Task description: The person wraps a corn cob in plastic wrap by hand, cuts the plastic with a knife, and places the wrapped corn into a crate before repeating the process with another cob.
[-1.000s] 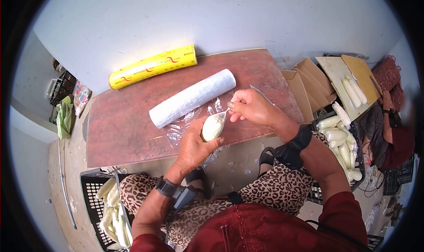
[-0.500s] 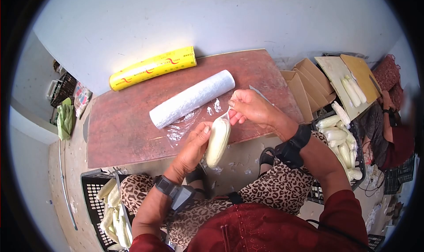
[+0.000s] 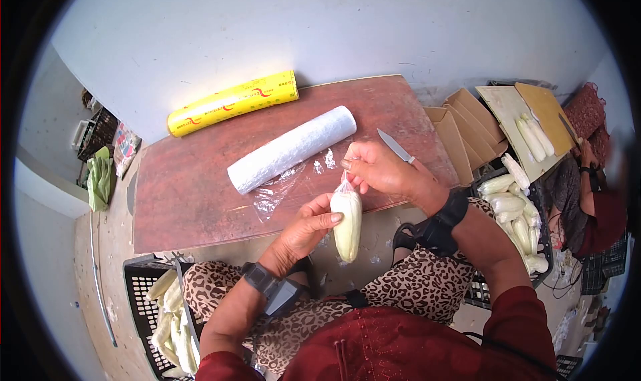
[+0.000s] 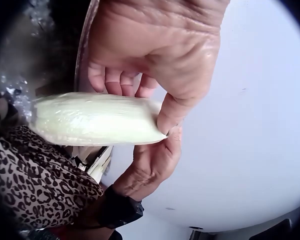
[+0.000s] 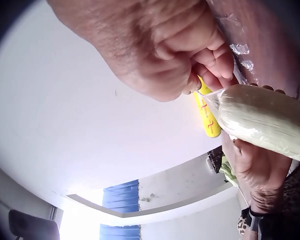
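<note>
A pale green ear of corn [image 3: 348,229], wrapped in clear plastic film, hangs upright over the table's near edge, its thick end down. My left hand [image 3: 303,231] holds it near the top, thumb across the front and fingers behind, as the left wrist view shows with the corn [image 4: 95,120] below the palm. With thumb and fingertips my right hand [image 3: 376,170] pinches the gathered end of the film [image 3: 345,181] above the corn. In the right wrist view that film [image 5: 215,100] stretches from the fingertips to the corn.
A film roll [image 3: 292,149] lies on the red-brown table [image 3: 180,201], behind it a yellow printed roll [image 3: 232,103]. Right of them is a knife [image 3: 395,145]. Crates of corn stand at left [image 3: 137,301] and right [image 3: 544,247]. Another person's arm [image 3: 587,181] is at far right.
The corn has swung from pointing toward me to hanging upright and moved right, the left hand following. The right hand has dropped slightly, showing more of the knife behind it.
</note>
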Available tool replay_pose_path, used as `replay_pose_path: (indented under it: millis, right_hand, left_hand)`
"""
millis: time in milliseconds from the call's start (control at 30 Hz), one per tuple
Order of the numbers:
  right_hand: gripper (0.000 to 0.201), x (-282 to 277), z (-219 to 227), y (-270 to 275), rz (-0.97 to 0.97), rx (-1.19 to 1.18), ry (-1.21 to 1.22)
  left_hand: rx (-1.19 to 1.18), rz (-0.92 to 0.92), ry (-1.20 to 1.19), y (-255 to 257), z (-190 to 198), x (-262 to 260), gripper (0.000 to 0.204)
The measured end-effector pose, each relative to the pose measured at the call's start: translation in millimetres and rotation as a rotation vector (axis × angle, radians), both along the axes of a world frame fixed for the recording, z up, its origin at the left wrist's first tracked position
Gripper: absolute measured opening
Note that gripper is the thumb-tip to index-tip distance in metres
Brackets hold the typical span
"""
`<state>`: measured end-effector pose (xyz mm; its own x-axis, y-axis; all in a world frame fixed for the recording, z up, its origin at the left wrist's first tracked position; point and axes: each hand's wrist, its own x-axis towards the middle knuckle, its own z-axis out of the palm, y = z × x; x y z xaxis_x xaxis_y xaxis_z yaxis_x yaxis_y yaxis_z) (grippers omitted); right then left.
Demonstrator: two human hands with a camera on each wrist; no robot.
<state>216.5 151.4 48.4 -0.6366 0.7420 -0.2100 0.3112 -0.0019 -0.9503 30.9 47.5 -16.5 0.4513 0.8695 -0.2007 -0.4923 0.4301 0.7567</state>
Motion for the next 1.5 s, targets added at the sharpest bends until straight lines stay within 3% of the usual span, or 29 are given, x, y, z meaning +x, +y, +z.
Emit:
replay_pose_path:
  millis: [200,333,433,533,633,833,1067,1167,1267,1367,1500]
  right_hand:
    - [0.021,-4.3,4.1,-4.7,0.006,0.06,-0.044]
    - [0.021,-3.5,-0.6,-4.4,-0.03,0.134,-0.075]
    - [0.021,-3.8,-2.2,-4.3,-0.04,0.135,-0.093]
    - [0.021,-5.6,-1.2,-5.5,-0.031,0.128,-0.092]
    - [0.021,-8.5,-1.3,-4.4,-0.043,0.12,-0.089]
    - [0.02,-4.2,-11.6,9.6,-0.111,0.066,0.013]
    - [0.018,-4.9,-8.8,5.8,-0.125,0.095,0.001]
    - [0.018,-2.4,-13.0,9.2,-0.082,0.32,-0.057]
    - [0.018,-2.9,-13.9,10.0,-0.058,0.292,0.055]
    - [0.017,-1.0,0.7,2.0,-0.037,-0.071,0.19]
    - [0.015,0.8,0.1,2.9,-0.107,-0.197,0.297]
  left_hand:
    - [0.016,0.039,0.069,-1.6,2.3,6.7,0.042]
    - [0.156,0.106,0.329,0.7,13.9,6.9,0.046]
    - [0.092,-0.017,0.449,4.2,14.0,-0.9,0.05]
    - [0.207,0.058,0.605,2.4,16.9,4.0,0.054]
    - [0.204,0.102,0.605,1.4,10.8,5.1,0.05]
    - [0.061,0.089,0.12,1.1,12.5,-1.8,0.032]
    - [0.012,0.068,0.124,5.8,9.4,-0.9,0.041]
    - [-0.063,-0.028,0.106,9.4,11.9,-6.1,0.037]
    - [0.0,0.008,0.084,10.3,10.6,-2.1,0.044]
    - [0.041,0.08,0.119,13.7,1.8,3.7,0.055]
    - [0.071,0.084,0.126,15.6,4.8,9.9,0.055]
